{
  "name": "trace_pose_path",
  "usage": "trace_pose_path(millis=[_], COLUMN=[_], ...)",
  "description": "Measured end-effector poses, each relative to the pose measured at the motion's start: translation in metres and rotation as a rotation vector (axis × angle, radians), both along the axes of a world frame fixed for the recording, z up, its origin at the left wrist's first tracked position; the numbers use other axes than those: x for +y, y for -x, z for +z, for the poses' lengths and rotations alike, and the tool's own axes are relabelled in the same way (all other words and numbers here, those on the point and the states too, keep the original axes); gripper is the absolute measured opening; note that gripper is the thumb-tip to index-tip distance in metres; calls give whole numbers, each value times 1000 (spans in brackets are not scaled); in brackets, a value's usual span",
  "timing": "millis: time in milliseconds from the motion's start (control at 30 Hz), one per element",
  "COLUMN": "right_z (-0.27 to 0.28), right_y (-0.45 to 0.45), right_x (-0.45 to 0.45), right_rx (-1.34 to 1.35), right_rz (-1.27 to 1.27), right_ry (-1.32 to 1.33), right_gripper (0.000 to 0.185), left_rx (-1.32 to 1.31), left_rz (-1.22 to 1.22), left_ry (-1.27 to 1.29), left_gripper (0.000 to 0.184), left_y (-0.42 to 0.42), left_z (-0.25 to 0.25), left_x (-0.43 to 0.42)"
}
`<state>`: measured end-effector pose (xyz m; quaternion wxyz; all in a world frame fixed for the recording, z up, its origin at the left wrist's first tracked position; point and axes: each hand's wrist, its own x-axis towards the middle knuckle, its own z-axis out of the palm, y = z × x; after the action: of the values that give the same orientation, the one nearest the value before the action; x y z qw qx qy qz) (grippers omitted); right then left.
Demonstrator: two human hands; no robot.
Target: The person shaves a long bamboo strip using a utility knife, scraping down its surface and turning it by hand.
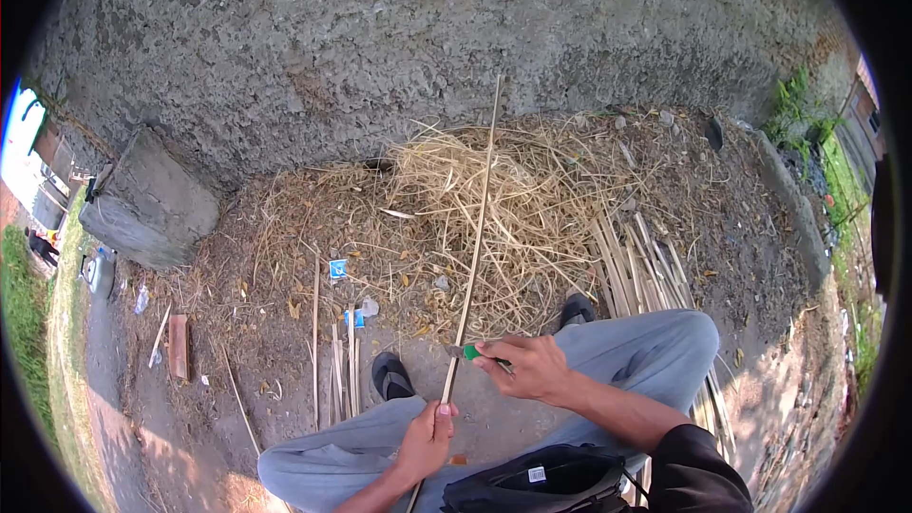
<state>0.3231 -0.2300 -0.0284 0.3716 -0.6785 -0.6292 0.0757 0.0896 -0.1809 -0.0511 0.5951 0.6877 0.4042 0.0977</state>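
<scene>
A long, thin bamboo strip [482, 214] slants up from my lap toward the wall. Its lower part lies in the closed fingers of my left hand [427, 439], thumb on top. My right hand [528, 364] is wrapped round the green handle of a knife [470, 351]. The short blade rests at the strip, a little above my left hand. Most of the handle is hidden in my fingers. Behind the strip lies a heap of pale shavings [513, 218].
A bundle of split strips [641, 271] lies by my right leg, and a few more strips [344, 370] lie left of my foot. A rough wall [408, 38] stands ahead. At the left are a concrete block [157, 199] and a reddish brick [179, 347].
</scene>
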Motion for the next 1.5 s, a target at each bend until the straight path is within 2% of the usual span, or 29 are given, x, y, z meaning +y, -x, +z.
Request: trace_pose_path(millis=[100, 200, 333, 400, 500, 567, 700, 800, 867, 1000, 1200, 1367, 1433, 1500], right_z=[-3, -9, -12, -11, 0, -4, -12, -2, -3, -8, -9, -12, -22, -21], right_y=[-4, -17, -26, -21, -7, 13, 19, 8, -7, -25, -26, -31, -79, -145], right_x=[9, 20, 22, 21, 11, 0, -1, 5, 17, 20, 27, 30, 39, 30], right_rx=[63, 22, 44, 53, -40, -51, -22, -88, 57, 37, 14, -112, 27, 133], right_rz=[-54, -183, -142, -146, -101, 65, 80, 45, -169, -179, -202, -226, -467, -612], right_ry=[63, -73, -105, -133, -63, -38, -36, -18, -46, -80, -54, -18, 107, 112], right_gripper=[17, 18, 17, 17, 18, 14, 16, 17, 17, 18, 17, 17, 19, 22], left_rx=[99, 152, 172, 146, 106, 77, 102, 181, 189, 254, 214, 305, 345, 310], left_rz=[-3, -67, -53, -39, -25, 6, 33, -5, -41, -84, -82, -102, -129, 189], left_ry=[-139, -153, -131, -210, -150, -136, -205, -274, -274, -281, -322, -271, -260, 504], left_gripper=[30, 28, 28, 30, 32, 32, 31, 28, 27, 24, 22, 24, 25, 28], left_y=[-3, 0, -1, 2, -3, -6, -11, -9, -3, -1, -3, -3, 5, 20], left_z=[6, 16, 21, 15, 16, 8, 18, 20, 14, 17, 21, 26, 27, 23], left_x=[1, -7, -5, -3, 7, 10, 3, -3, -11, -12, -7, -10, -25, -41])
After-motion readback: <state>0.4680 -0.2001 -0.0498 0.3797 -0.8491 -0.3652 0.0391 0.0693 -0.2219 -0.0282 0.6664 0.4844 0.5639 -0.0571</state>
